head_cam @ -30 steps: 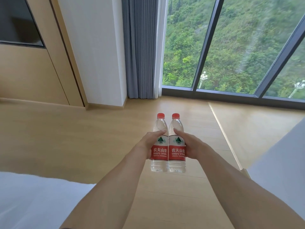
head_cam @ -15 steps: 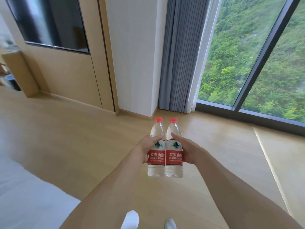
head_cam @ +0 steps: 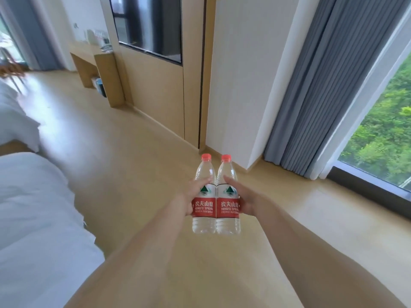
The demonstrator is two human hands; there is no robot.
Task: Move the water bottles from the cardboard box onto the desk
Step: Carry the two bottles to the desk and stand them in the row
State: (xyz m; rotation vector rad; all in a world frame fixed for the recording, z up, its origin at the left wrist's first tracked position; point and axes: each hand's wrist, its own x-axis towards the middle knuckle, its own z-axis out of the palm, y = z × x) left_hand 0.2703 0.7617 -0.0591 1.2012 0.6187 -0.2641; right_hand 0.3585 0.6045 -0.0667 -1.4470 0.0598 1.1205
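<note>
The left hand and right hand each grip an upright bottle; the desk lies far ahead-left, nearer the left hand.

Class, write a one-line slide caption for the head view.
Left hand and right hand carry two water bottles upright, side by side.

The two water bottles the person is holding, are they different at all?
Only a little. The left bottle is held by the left hand, the right bottle by the right hand. The left bottle's cap sits slightly higher in the picture than the right bottle's. Otherwise they match: red caps, red and white labels, clear water, both upright, pressed side by side above the floor.
</note>
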